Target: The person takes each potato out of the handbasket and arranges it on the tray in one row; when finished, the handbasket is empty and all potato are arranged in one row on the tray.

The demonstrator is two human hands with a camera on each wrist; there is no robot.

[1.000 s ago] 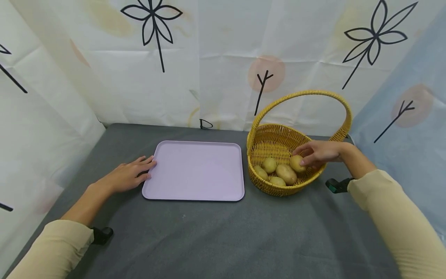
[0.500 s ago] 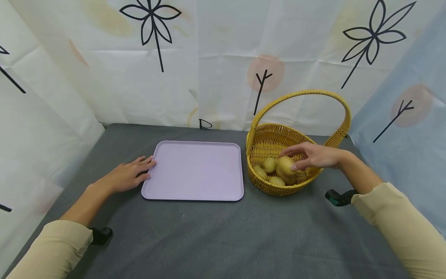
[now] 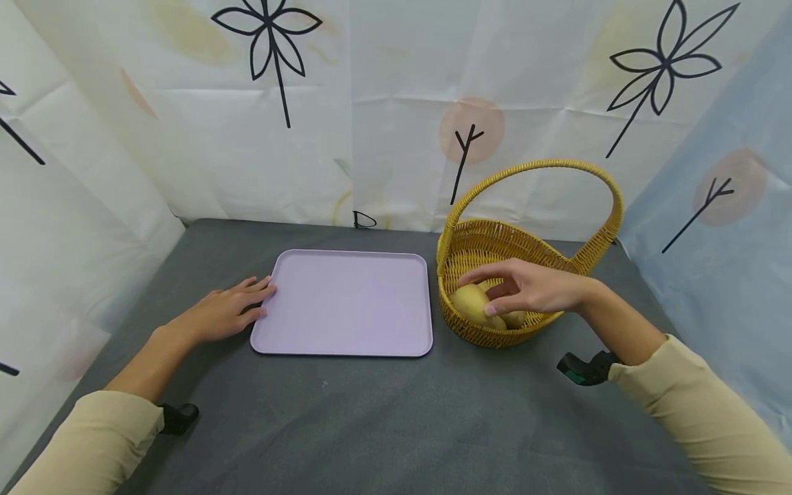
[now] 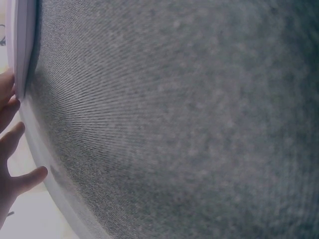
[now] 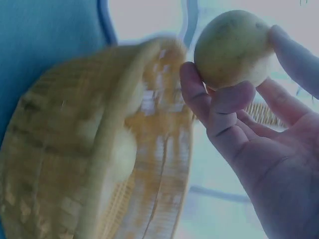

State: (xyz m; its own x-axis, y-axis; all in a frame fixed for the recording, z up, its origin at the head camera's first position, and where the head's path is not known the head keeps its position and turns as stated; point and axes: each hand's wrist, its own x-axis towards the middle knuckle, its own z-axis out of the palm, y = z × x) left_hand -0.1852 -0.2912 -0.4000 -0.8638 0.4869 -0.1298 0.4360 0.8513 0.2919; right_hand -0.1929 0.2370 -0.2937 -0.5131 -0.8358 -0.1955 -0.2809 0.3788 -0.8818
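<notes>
Potato (image 3: 471, 303) pinched in the right hand (image 3: 535, 285) above the basket (image 3: 485, 237)

The right hand's thumb and fingertips grip the potato, raised over the basket's left side and apart from the other potatoes (image 5: 123, 152) inside; the hand and the held one partly hide these, so their number cannot be told. The yellow wicker basket stands near the far right corner of the grey-covered table (image 3: 346, 426), its handle (image 3: 553, 164) arching upward. To its left, toward the far edge, a lilac tray (image 3: 346, 302) lies flat. The left hand (image 3: 230, 313) touches the tray's left edge, fingers extended and spread. Beige sleeves (image 3: 117, 433) cover both forearms. Beyond the table's far edge hangs a pale curtain (image 3: 396, 151) with leaf drawings.
</notes>
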